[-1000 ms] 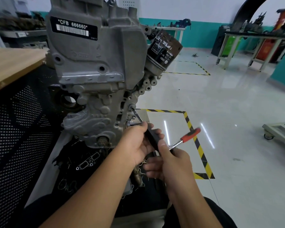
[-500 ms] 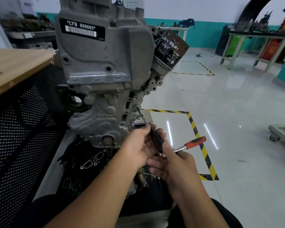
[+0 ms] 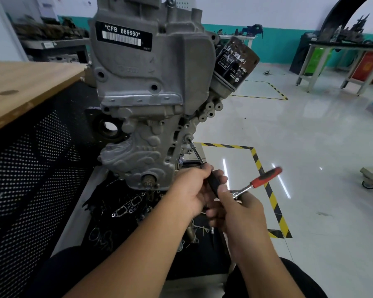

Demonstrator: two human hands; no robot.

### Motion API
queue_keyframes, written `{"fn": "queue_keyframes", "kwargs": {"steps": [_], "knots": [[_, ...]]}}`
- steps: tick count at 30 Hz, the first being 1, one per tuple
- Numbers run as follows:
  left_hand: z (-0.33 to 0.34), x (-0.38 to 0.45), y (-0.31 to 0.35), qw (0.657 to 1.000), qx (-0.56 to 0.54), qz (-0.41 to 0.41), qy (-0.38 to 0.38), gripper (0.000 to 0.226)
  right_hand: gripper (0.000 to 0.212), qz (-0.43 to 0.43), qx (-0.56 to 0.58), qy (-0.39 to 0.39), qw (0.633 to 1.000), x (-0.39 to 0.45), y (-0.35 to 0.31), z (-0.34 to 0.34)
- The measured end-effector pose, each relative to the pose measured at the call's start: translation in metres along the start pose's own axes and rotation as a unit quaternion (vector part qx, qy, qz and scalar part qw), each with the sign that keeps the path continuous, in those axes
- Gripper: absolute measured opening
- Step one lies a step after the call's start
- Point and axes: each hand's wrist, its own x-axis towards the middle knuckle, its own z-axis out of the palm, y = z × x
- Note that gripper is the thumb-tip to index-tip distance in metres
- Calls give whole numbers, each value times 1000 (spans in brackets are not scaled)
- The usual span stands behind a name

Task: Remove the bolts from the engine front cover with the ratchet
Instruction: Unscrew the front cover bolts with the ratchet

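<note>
From the head view, we cannot make out the bolt [image 3: 188,138] itself: the tip of the extension bar [image 3: 197,154] covers it at the right edge of the engine front cover [image 3: 138,134], just right of frame centre. The ratchet [image 3: 255,183] head is half buried between our two hands, and its red handle end is blurred. The engine's top is cut off by the upper frame edge, and the dark tray of parts below it is too murky to sort out, apart from one pale gasket [image 3: 127,206].

The extension bar's long axis runs from the bolt down and to the right into our hands. The ratchet handle lies crosswise to it, pointing up and to the right over the floor.

The ratchet has a bright metal shank and a red and black grip; the extension is thin steel above and thick and black lower down.

Our left hand [image 3: 194,190] grips the black part of the extension, fingers curled round it. Our right hand [image 3: 237,209] is closed round the ratchet head end, thumb upward against the black bar.

A black oil filter [image 3: 235,65] juts out at upper right, and a wooden bench [image 3: 19,87] fills the left.
</note>
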Motion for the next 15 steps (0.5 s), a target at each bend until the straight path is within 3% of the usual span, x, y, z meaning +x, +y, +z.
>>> {"fn": "queue_keyframes", "kwargs": {"steps": [1,3,5,6,8,9,11,12,14,15], "knots": [[2,0,1,1000,12,8,8,24,6,-65,-86,20,994,0,2,-1],[4,2,1,999,25,23,22,21,23,-193,-243,64,948,0,7,-1],[3,4,1,999,26,30,29,19,19,-228,-264,89,933,-2,8,2],[2,4,2,999,19,28,25,20,12,-192,-218,80,954,-4,6,4],[-1,5,4,1000,-5,22,1,21,27,-38,1,36,999,-5,-3,6],[-2,6,4,1000,-14,23,-10,21,36,39,113,8,993,-6,-8,5],[-4,11,4,999,-10,37,-13,21,36,101,162,-14,982,-4,-14,2],[-3,13,3,999,-2,45,-4,20,27,73,107,-21,991,-3,-14,0],[0,15,1,998,18,56,19,17,6,-73,-86,10,994,0,-8,-6],[1,17,1,997,27,59,31,16,17,-153,-189,32,970,1,-5,-7]]}}
